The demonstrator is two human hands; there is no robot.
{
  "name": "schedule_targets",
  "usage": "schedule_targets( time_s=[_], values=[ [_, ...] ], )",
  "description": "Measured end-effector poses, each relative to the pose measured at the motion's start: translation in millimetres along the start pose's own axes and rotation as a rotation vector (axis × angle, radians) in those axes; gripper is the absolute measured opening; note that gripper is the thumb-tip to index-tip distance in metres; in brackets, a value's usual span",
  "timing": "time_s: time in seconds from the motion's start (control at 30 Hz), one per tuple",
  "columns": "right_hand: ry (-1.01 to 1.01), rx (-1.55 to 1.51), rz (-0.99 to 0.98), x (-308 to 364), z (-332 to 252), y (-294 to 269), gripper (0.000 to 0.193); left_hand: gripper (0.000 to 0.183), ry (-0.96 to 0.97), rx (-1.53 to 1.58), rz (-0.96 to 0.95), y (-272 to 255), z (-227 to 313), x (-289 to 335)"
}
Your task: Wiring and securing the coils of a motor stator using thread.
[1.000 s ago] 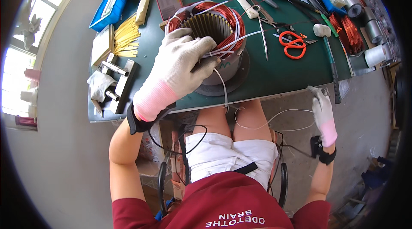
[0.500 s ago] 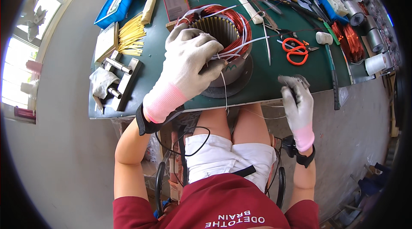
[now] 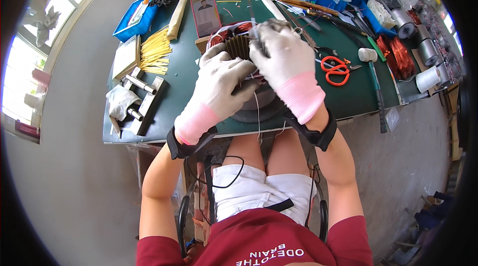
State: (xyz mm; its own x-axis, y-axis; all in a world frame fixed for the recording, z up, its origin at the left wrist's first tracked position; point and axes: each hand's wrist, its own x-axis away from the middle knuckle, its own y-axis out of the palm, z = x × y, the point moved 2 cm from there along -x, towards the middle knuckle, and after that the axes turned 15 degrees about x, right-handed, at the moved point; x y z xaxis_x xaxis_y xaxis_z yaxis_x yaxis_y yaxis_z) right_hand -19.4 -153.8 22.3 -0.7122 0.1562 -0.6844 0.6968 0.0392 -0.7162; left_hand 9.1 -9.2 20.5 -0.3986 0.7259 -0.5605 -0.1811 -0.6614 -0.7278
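Observation:
A motor stator [image 3: 253,102] stands on a dark round base near the table's front edge, its copper winding [image 3: 243,28] bundled round the top. My left hand [image 3: 219,74], in a white glove with a pink cuff, is closed on the winding's near left side, thumb toward me. White cord [image 3: 258,111] hangs from there down the stator's front. Above the right side of the stator is my right hand [image 3: 284,49], gloved alike, its fingers curled and partly smeared by motion. A thin blurred thing rises by its fingertips. Both hands hide much of the winding.
Right of the stator lie red-handled scissors [image 3: 336,70] and a white-headed mallet [image 3: 368,56]. A phone [image 3: 206,14] stands behind it. Yellow strips [image 3: 155,52], metal fixtures [image 3: 144,106] and a blue tray [image 3: 135,19] lie left; wire spools [image 3: 427,52] line the right edge.
My right hand has come up from beyond the table's front edge, moving left and forward over the stator. My left hand stays at the winding. The view has shifted slightly.

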Motion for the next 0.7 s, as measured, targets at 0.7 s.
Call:
schedule_targets(
  time_s=[0.7],
  values=[
    [-0.535,-0.319,-0.477,-71,35,38,0.028,0.022,0.016,0.099,-0.004,0,-8,5]
  ],
)
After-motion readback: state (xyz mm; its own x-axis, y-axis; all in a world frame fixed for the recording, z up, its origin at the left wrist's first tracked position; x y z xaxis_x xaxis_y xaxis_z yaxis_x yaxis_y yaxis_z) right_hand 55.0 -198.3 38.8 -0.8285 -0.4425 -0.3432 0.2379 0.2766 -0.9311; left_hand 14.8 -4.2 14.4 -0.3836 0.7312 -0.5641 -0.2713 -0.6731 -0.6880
